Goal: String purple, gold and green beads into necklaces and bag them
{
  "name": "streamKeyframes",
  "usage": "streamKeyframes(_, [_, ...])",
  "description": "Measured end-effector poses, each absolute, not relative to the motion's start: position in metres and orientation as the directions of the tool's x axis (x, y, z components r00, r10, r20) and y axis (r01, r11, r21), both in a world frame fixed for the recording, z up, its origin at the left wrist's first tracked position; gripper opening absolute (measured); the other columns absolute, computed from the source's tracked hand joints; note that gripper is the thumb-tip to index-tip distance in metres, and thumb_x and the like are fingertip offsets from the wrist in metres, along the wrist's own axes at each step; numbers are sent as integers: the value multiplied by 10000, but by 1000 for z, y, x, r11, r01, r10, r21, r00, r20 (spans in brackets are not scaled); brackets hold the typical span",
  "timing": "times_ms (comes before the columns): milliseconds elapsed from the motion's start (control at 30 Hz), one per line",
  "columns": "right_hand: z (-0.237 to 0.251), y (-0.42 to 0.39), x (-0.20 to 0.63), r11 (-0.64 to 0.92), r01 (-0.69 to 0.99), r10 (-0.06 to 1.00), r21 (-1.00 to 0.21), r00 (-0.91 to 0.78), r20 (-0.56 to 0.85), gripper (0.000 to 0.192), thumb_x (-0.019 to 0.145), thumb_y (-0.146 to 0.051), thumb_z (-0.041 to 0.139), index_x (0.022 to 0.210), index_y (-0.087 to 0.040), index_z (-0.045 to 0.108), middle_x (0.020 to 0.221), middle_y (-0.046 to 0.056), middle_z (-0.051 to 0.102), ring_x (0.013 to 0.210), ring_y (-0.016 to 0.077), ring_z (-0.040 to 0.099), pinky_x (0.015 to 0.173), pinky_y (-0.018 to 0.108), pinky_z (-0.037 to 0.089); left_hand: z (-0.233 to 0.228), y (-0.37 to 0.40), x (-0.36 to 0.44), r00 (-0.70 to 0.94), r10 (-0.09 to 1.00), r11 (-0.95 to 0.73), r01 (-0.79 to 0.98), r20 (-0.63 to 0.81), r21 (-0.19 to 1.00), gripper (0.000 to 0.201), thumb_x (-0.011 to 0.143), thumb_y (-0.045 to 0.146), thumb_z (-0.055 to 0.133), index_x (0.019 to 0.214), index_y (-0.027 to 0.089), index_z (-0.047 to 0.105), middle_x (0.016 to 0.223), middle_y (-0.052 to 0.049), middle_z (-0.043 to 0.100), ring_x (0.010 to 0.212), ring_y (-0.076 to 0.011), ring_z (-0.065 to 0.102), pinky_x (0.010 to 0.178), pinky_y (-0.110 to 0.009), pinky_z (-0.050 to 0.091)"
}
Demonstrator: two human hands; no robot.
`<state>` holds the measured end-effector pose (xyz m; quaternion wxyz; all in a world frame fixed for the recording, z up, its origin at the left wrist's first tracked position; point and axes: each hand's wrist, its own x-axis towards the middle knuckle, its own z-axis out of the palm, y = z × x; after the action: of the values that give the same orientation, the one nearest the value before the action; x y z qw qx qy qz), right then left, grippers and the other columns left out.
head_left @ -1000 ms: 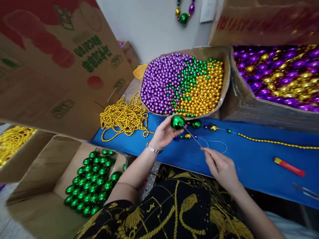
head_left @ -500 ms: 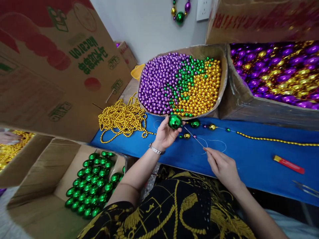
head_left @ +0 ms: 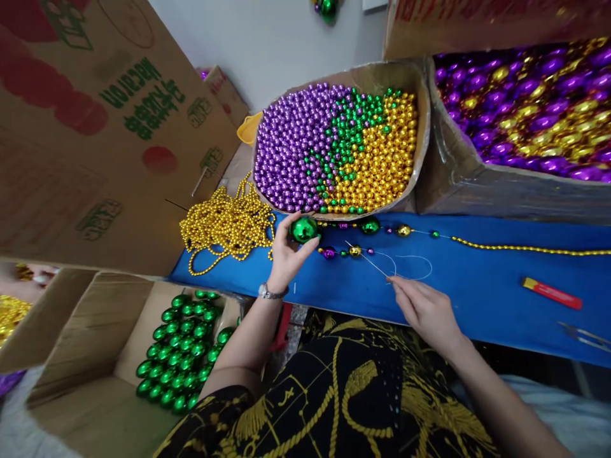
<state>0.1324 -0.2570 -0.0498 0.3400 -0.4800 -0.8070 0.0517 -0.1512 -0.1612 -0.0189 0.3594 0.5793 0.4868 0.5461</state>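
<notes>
My left hand (head_left: 285,254) pinches a big green ball bead (head_left: 304,229) w/ fingertips, just above the blue table (head_left: 477,292), near the small-bead box (head_left: 420,95). Right hand (head_left: 422,308) is closed on a thin needle (head_left: 365,259) w/ clear thread (head_left: 410,264). Bead looks light, hollow, glossy & prob slippery, so grip its sides. Needle's stiff; thread's limp, tangles easily
</notes>
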Motion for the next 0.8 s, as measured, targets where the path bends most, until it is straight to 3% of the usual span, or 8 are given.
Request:
streamKeyframes(67, [-48, -257, 128, 556, 718, 801, -419, -330, 499, 227, 953, -179, 496, 1102, -163, 666, 958, 45, 753, 802, 144, 714, 756, 264, 561, -24, -163, -158, -34, 932, -322, 384, 362, 865, 653, 695, 331, 828, 1281, 278, 544, 1300, -63, 548, 1214, -232, 522, 1063, -404, 418])
streamKeyframes(167, [-44, -254, 120, 586, 691, 788, -424, -362, 498, 244, 961, -188, 478, 1112, -171, 668, 936, 35, 753, 776, 135, 709, 728, 260, 560, -28, -167, -159, 48, 932, -334, 497, 360, 801, 670, 725, 359, 802, 1325, 275, 517, 1300, -80, 553, 1212, -255, 511, 1049, -438, 416])
streamKeyframes(367, [-41, -251, 112, 599, 690, 779, -407, -383, 496, 256, 955, -186, 482, 1110, -161, 683, 911, 48, 752, 741, 141, 707, 704, 268, 565, -25, -171, -144, 105, 904, -400, 550, 414, 733, 620, 751, 369, 779, 1314, 275, 537, 1241, -94, 592, 1158, -262, 531, 966, -422, 464])
streamKeyframes(533, [-45, -251, 115, 559, 716, 809, -419, -359, 466, 275, 955, -200, 472, 1121, -186, 690, 928, 48, 753, 766, 146, 712, 734, 270, 571, -24, -171, -140, 148, 886, -446, 532, 440, 719, 601, 770, 354, 763, 1324, 300, 538, 1247, -93, 581, 1180, -267, 518, 989, -448, 464])
streamKeyframes(800, [-46, -249, 112, 562, 776, 786, -286, -394, 477, 260, 952, -182, 476, 1113, -160, 678, 887, 50, 752, 712, 145, 698, 677, 262, 545, -32, -178, -128, 269, 812, -567, 576, 518, 589, 494, 856, 254, 659, 1331, 336, 554, 1274, -106, 465, 1203, -277, 489, 993, -464, 465])
